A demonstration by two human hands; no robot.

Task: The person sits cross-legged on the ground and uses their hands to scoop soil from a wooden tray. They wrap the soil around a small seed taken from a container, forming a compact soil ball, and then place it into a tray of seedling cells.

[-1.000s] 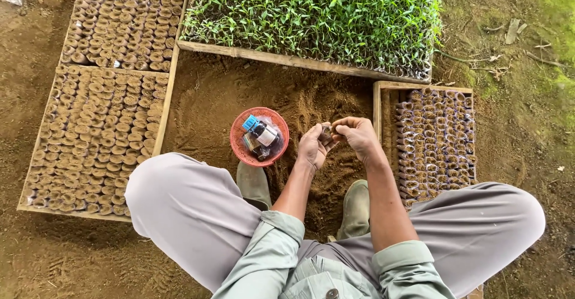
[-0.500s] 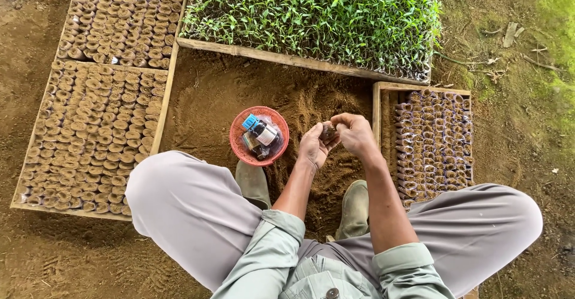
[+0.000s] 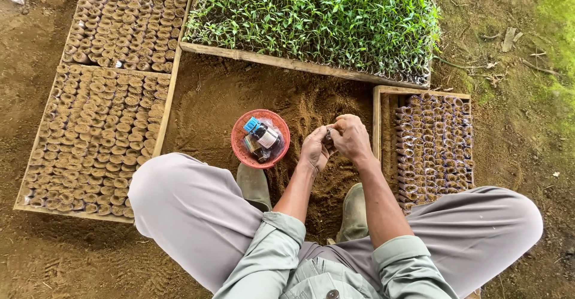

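1. The tray of green seedlings (image 3: 317, 20) is set at the far edge of the bare soil patch (image 3: 227, 101). It is well apart from the hands, so harm to it is judged unlikely.
2. Two trays of soil-filled pots (image 3: 102, 125) are seen at the left, and a smaller part-filled tray (image 3: 434, 146) lies just beside the right forearm. A careless sweep of that arm could tip its nearest pots.
3. A red basket (image 3: 239, 149) holding a dark bottle with a blue cap (image 3: 262, 132) rests on the soil near the left hand. It could be knocked over by that hand's wrist.
4. The left hand (image 3: 312, 149) is cupped around a small dark pot (image 3: 327, 135), which is held between both hands above the soil.
5. The right hand (image 3: 350, 137) is closed over the pot's top, its fingertips pinching at it. What is pinched cannot be told. If the grip slackened, the pot could be dropped and its soil spilled.
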